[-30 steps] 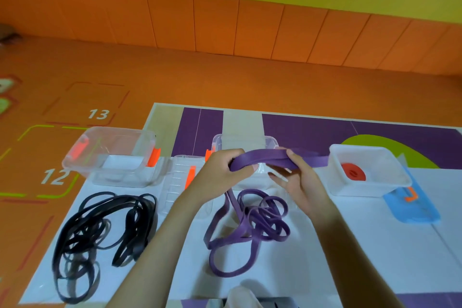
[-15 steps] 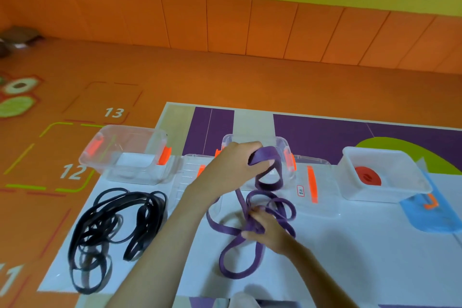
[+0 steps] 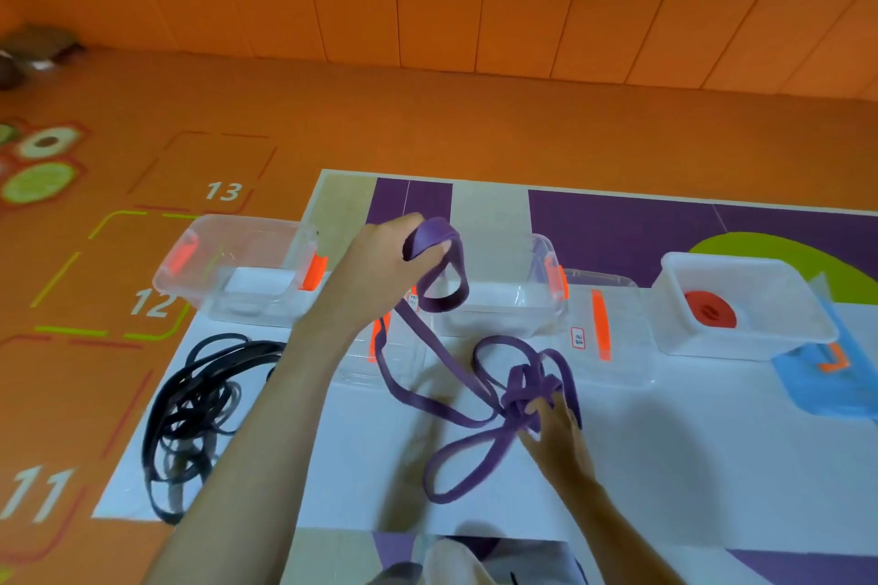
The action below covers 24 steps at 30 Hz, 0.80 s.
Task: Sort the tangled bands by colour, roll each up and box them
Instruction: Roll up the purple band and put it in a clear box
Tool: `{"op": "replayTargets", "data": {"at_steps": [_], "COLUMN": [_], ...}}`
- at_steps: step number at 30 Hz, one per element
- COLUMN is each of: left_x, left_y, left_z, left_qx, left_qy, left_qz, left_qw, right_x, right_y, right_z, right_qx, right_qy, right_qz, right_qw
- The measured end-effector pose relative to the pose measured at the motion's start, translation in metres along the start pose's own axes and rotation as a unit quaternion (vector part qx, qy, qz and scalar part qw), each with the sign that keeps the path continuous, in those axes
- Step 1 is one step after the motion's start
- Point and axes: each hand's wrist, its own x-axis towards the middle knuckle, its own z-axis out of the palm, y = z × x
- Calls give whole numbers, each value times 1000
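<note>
Purple bands (image 3: 520, 382) | mat (image 3: 689, 466) centre | left fingers (image 3: 427, 256) grip loop (image 3: 439, 230) | right fingers (image 3: 539, 411) clutch bands

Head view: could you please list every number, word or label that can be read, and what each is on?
"13": painted on the orange floor, beyond the clear box.
"12": on the floor, beside that box.
"11": on the floor, beside the black bands.
Label on the clear lid: too small to read.
Other label beside the purple band: too blurred.
</note>
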Motion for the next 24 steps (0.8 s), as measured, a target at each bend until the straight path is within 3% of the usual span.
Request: {"op": "replayTargets", "data": {"at_steps": [5, 8, 9, 12, 14, 16, 19, 21, 24], "left_x": [2, 0, -2, -6, -10, -13, -15, -15, -11], "left_y": [-8, -14, -16, -23, -23, -20, -17, -17, -24], "left_z": [-8, -1, 1, 11, 17, 21, 21, 18, 17], "left_qx": [19, 72, 86, 82, 84, 99, 207, 250, 272], "left_qy": [20, 4, -6, -40, -46, -36, 25, 61, 70], "left_qz": [4, 1, -2, -4, 1, 12, 52, 69, 76], "left_qw": [1000, 997, 996, 996, 995, 994, 977, 964, 957], "right_x": [-13, -10, -8, 2, 14, 22, 23, 21, 13], "right_y": [-4, -20, -25, -30, -35, -38, -43, -46, -32], "right_z": [-21, -26, -25, -15, -5, 4, 9, 2, -10], "right_qx": [-96, -38, -40, -85, -117, -180, -230, -200, -49], "right_qy": [-15, 48, 90, 183, 103, -4, -93, -83, -6], "right_qz": [116, 272, 283, 135, -5, -62, -12, 22, 63], "right_qw": [989, 960, 954, 970, 988, 982, 969, 976, 997]}}
